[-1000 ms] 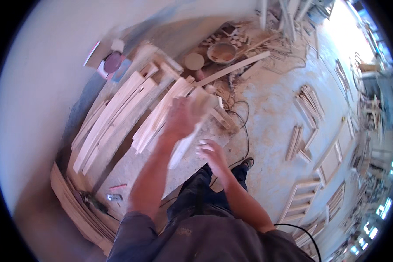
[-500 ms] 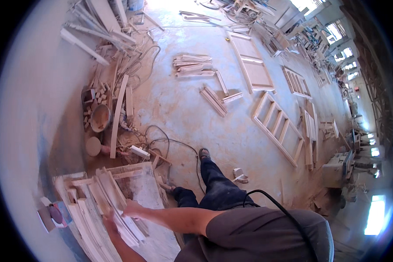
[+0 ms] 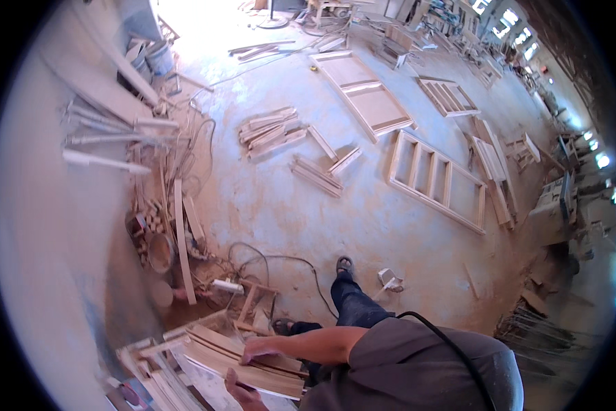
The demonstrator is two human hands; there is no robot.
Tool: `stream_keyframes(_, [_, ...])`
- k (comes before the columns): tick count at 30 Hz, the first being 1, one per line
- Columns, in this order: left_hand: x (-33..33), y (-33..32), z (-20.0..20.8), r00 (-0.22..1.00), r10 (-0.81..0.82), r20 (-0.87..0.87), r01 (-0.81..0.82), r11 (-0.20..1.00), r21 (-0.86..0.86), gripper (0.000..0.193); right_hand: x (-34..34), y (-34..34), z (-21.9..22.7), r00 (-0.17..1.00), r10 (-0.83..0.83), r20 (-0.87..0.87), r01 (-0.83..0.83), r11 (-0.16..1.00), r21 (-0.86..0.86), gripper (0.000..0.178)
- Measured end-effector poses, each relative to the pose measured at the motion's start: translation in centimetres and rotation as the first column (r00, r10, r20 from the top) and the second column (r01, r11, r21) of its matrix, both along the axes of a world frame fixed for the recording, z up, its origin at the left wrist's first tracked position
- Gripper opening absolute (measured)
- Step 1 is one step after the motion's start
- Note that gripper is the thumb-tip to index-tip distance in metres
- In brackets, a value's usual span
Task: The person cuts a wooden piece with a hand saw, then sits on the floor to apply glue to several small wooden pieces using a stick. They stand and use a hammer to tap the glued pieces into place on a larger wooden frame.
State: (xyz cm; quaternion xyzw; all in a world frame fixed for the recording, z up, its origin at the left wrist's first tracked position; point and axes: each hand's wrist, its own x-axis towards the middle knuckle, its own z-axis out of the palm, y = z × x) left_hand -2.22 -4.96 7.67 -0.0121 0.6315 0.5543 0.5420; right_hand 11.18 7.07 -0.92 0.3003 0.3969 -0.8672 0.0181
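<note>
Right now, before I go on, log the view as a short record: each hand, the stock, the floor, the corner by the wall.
Left hand: at the lower edge of the wooden strips, thumb showing; fingers partly hidden
Right hand: touching the strips from above; firmness of hold unclear
Strips: long, lying side by side
Left of strips: more wooden pieces
Floor: ladder-like wooden frame, panelled frame beyond it
Wall side: round bowl among wood scraps

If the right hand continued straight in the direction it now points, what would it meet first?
The right hand would probably meet the wooden strips just ahead of it first, though the exact depth is unclear.
</note>
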Motion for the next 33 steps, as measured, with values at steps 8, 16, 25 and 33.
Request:
stream_keyframes(8, [6.5, 9.4, -0.3, 0.964, -0.226, -0.139, 0.223, 0.974, -0.034, 0.059, 13.8, 7.4, 7.4, 0.898, -0.386, -0.21, 0.375, 0.922, -0.09, 0.074])
stream_keyframes(16, [21.1, 24.8, 3.4, 0.874, -0.483, -0.056, 0.462, 0.789, 0.405, 0.091, 31.5, 17.8, 15.6, 0.868, -0.496, -0.028, 0.403, 0.669, 0.625, 0.094])
stream_keyframes(25, [34.7, 39.0, 1.6, 0.598, -0.802, -0.003, 0.785, 0.585, 0.204, 0.086, 44.2, 18.1, 24.3, 0.33, -0.943, -0.03, 0.62, 0.193, 0.761, 0.095])
stream_keyframes(33, [45.6, 46.6, -6.8, 0.291, -0.952, 0.097, 0.951, 0.299, 0.083, 0.081, 52.5, 17.4, 20.7, -0.098, -0.909, -0.405, 0.55, -0.389, 0.739, 0.107])
